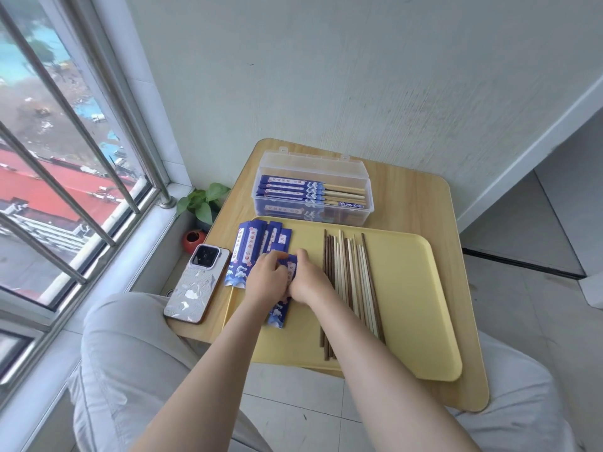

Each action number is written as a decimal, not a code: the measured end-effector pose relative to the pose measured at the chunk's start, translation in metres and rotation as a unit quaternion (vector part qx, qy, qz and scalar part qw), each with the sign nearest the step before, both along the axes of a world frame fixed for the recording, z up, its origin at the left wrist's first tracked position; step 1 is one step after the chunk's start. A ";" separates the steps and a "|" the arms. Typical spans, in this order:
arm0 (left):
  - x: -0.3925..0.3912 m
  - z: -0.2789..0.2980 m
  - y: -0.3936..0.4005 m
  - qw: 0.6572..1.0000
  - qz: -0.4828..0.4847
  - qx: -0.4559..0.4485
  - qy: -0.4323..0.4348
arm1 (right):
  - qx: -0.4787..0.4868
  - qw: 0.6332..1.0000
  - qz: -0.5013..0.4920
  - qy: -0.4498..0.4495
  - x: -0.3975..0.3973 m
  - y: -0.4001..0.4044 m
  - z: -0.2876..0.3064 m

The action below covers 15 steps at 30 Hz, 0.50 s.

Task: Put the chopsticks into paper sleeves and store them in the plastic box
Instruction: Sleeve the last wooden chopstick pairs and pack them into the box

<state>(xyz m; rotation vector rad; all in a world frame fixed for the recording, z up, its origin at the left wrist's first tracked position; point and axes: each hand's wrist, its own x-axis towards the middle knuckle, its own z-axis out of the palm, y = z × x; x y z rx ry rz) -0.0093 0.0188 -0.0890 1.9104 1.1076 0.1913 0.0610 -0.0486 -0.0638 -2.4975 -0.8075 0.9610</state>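
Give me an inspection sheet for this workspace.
Surface: wooden table carrying a yellow tray.
Job's things: empty paper sleeves and bare chopsticks on the tray; sleeved pairs in the open plastic box.
Clutter: phone on the table's left edge.
Grippers: left hand and right hand both pinch one sleeve.
Cables: nothing seen.
Surroundings: barred window, potted plant, tiled floor.

My left grip (266, 275) and right grip (305, 278) pinch one blue paper sleeve (280, 308) on the yellow tray (417, 288), just beside the loose chopsticks (350, 282).
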 end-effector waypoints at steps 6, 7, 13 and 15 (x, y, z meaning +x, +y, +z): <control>0.000 0.002 0.000 1.000 -0.006 0.006 0.008 | -0.021 0.999 -0.030 -0.004 0.007 0.000 0.002; 0.001 0.002 -0.001 1.000 -0.006 0.007 0.007 | -0.018 0.999 -0.030 -0.015 0.009 -0.001 0.002; 0.000 0.009 -0.002 1.000 -0.017 0.009 0.016 | 0.101 0.988 -0.109 0.050 0.040 -0.012 0.007; 0.003 0.017 -0.006 1.000 -0.012 0.007 -0.010 | 0.149 0.977 -0.139 0.064 0.050 -0.017 0.012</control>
